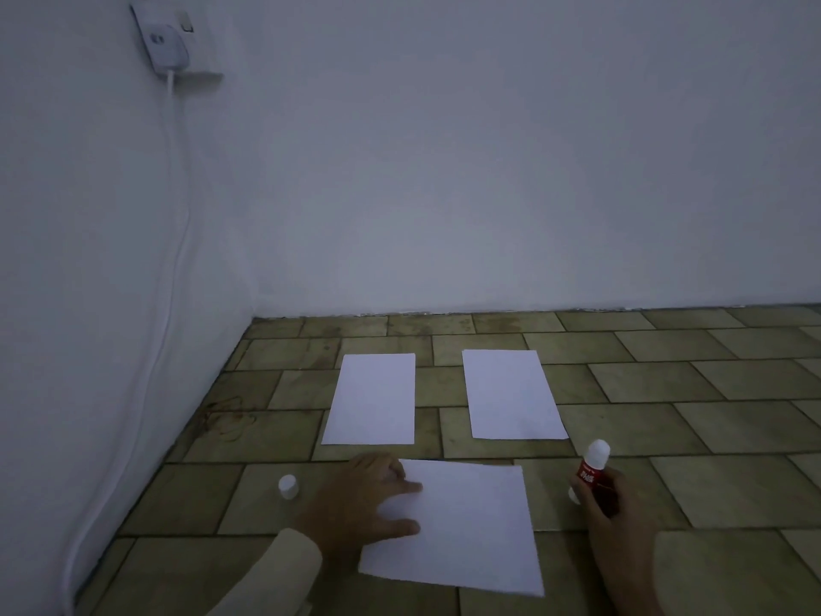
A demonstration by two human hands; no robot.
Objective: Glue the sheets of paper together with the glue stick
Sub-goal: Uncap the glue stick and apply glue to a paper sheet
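Observation:
Three white sheets lie on the tiled floor. The nearest sheet (471, 526) is turned sideways, and my left hand (360, 504) rests flat on its left edge with fingers spread. Two more sheets lie farther off, one on the left (373, 397) and one on the right (511, 393). My right hand (617, 513) grips a red glue stick (591, 466), holding it upright just right of the near sheet, white tip upward. A small white cap (288, 485) stands on the floor left of my left hand.
The tiled floor (711, 393) ends at white walls behind and to the left. A white cable (164, 304) runs down the left wall from a plugged socket (166, 42). A dark stain (226, 415) marks the tiles near the left wall.

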